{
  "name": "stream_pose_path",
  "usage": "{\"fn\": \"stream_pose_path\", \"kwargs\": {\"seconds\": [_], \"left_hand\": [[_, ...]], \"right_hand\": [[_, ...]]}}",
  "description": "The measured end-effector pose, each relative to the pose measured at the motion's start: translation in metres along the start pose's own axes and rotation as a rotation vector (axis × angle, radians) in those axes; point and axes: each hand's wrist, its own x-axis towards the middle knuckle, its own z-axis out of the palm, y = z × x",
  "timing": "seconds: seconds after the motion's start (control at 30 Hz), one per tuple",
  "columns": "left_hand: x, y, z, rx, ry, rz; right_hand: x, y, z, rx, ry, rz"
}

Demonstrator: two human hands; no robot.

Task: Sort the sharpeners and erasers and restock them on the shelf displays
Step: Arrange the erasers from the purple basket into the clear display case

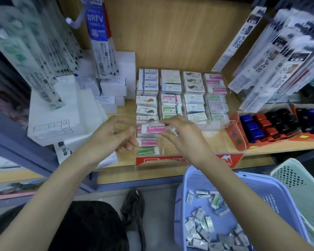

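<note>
Wooden shelf [170, 33] above grey floor [158, 214].

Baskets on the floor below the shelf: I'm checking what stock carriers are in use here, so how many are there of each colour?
Blue basket, holding loose wrapped packs: 1
Pale green basket, contents out of sight: 1
Total: 2

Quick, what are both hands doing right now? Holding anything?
Left hand: open, fingers loosely curled, holding nothing.
Right hand: pinches the pink Hard Eraser by its end.
</note>
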Motion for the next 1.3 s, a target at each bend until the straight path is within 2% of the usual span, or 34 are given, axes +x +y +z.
{"fn": "stream_pose_path", "kwargs": {"seconds": [0.07,0.17,0.3,0.43,0.5,0.53,0.6,0.67,0.7,0.77,0.83,0.9,0.97,1.13,1.3], "left_hand": [[0.0,-0.004,-0.006,0.007,0.038,-0.038],[-0.002,-0.014,0.0,0.143,-0.046,-0.067],[0.001,-0.029,0.006,0.446,-0.15,0.013],[0.003,-0.042,0.006,0.49,-0.188,0.066],[0.003,-0.044,0.007,0.487,-0.185,0.082],[0.002,-0.044,0.008,0.484,-0.182,0.088],[0.0,-0.042,0.008,0.469,-0.159,0.109],[-0.005,-0.036,0.012,0.553,-0.075,0.165],[-0.009,-0.031,0.014,0.621,-0.005,0.217],[-0.02,-0.017,0.022,0.645,0.13,0.388],[-0.031,-0.003,0.032,0.524,0.114,0.511],[-0.041,0.005,0.045,0.391,-0.02,0.47],[-0.046,0.008,0.057,0.346,-0.079,0.426],[-0.039,0.007,0.067,0.415,-0.022,0.45],[-0.038,0.007,0.067,0.29,-0.091,0.397]], "right_hand": [[0.009,-0.002,0.008,-0.132,-0.026,-0.003],[0.011,-0.002,0.024,-0.231,-0.038,0.003],[0.01,0.003,0.04,-0.349,0.004,-0.032],[0.014,-0.001,0.05,-0.414,-0.018,-0.018],[0.013,-0.004,0.046,-0.273,0.029,-0.022],[0.009,-0.008,0.039,-0.125,0.066,0.011],[-0.003,-0.019,0.021,0.307,0.157,0.201],[-0.02,-0.026,0.005,0.799,0.25,0.445],[-0.028,-0.028,0.0,0.991,0.264,0.548],[-0.041,-0.03,-0.004,1.219,0.24,0.694],[-0.048,-0.031,-0.003,1.304,0.218,0.769],[-0.052,-0.034,-0.002,1.326,0.203,0.798],[-0.056,-0.04,-0.004,1.357,0.165,0.799],[-0.062,-0.045,-0.009,1.432,0.105,0.749],[-0.068,-0.035,-0.013,1.486,0.023,0.748]]}}
